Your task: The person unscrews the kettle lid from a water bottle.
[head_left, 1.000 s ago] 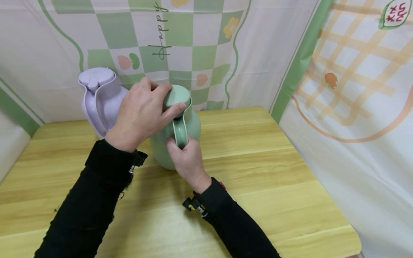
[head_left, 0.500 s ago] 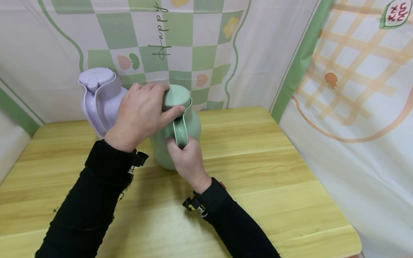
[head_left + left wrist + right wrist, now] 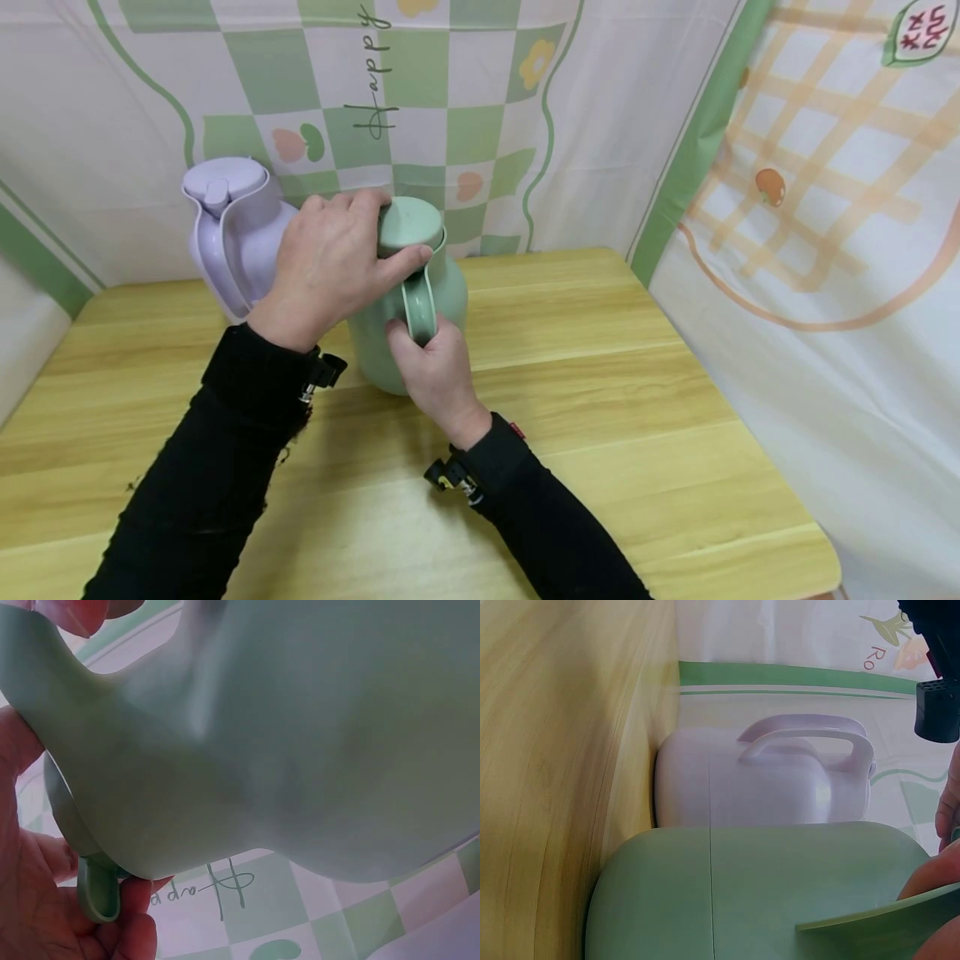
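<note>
A green thermos jug stands upright on the wooden table, its handle facing me. My left hand grips the jug's round lid, thumb along the near side above the handle. In the left wrist view, the fingers of that hand curl around a small green spout tab at the lid's edge. My right hand holds the green handle, fingers wrapped round it. A lilac thermos jug stands behind and to the left, partly hidden by my left hand; its handle shows in the right wrist view.
The wooden table has a rounded corner at the front right. Behind it hangs a cloth with green checks and lettering. Another printed cloth covers the right side.
The raised fingers of my left hand have lowered and drawn slightly left along the lid's edge, showing more of its top. My right hand and both jugs stay in place.
</note>
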{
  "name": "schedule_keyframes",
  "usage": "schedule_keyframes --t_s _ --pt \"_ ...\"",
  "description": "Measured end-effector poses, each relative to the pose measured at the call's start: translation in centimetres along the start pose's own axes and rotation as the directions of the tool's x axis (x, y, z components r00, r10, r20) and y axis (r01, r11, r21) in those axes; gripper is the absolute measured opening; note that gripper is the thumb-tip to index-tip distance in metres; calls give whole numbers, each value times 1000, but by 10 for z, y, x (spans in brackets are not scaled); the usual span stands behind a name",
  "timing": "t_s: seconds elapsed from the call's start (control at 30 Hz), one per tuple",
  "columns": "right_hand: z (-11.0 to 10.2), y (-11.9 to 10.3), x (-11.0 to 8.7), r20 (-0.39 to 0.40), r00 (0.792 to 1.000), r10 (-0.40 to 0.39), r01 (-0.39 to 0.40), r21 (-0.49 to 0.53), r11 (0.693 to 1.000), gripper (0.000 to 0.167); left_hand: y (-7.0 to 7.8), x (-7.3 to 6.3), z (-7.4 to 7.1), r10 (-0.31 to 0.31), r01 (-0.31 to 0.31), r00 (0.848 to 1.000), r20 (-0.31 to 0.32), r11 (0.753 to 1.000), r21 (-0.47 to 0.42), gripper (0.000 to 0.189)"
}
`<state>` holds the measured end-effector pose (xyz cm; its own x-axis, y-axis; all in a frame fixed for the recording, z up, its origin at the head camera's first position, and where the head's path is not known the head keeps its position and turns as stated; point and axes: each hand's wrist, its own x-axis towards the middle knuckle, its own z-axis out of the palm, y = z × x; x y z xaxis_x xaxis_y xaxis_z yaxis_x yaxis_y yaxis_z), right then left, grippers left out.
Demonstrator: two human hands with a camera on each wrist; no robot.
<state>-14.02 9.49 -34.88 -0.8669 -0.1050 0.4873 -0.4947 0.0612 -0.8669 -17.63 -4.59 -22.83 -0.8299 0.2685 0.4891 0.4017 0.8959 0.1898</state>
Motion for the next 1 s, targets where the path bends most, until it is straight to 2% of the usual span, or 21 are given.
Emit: schedule_keyframes --t_s 0.27,0.57,0.73,1.0 --pt "0 0 0 4 1000 1 -1 21 1000 44 -2 1 2 -18 18 1000 24 1000 -9 79" --pt "0 0 0 6 1000 5 -5 24 1000 43 -1 4 3 -11 11 999 35 1000 -3 79" --pt "0 0 0 8 1000 5 -5 31 999 44 0 4 3 -43 43 998 43 999 -4 81" --pt "-1 0 -1 13 1000 21 -21 31 999 46 -1 5 8 -83 83 997 2 996 -15 85"
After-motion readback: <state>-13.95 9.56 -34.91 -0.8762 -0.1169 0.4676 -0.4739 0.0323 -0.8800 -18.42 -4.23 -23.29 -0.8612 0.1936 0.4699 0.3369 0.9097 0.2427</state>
